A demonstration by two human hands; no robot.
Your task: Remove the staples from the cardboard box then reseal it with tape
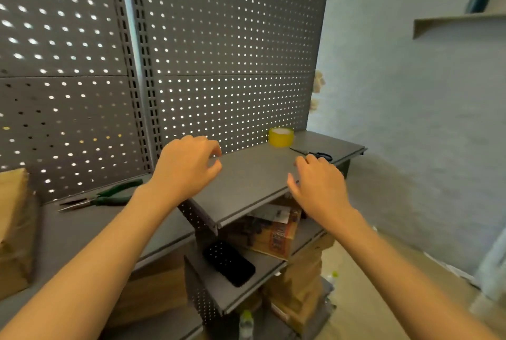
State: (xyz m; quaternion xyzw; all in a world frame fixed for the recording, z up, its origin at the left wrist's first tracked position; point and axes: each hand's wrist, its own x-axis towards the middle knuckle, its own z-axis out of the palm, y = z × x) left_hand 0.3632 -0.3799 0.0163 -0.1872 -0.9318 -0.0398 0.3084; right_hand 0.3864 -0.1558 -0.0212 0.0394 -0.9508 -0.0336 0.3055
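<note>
Left hand loosely curled, holding nothing, over top shelf back edge. Right hand spread, empty, at front edge near scissors. Tape roll back right corner. Pliers on left shelf. Cardboard box underneath, untouched; likely nothing started.

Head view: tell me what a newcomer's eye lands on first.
Two bare hands, the left hand and right hand, hover empty over the grey top shelf in front of the pegboard. A yellow tape roll stands at the shelf's back, black scissors lie just before it, and green-handled pliers lie on the lower shelf to the left.
</note>
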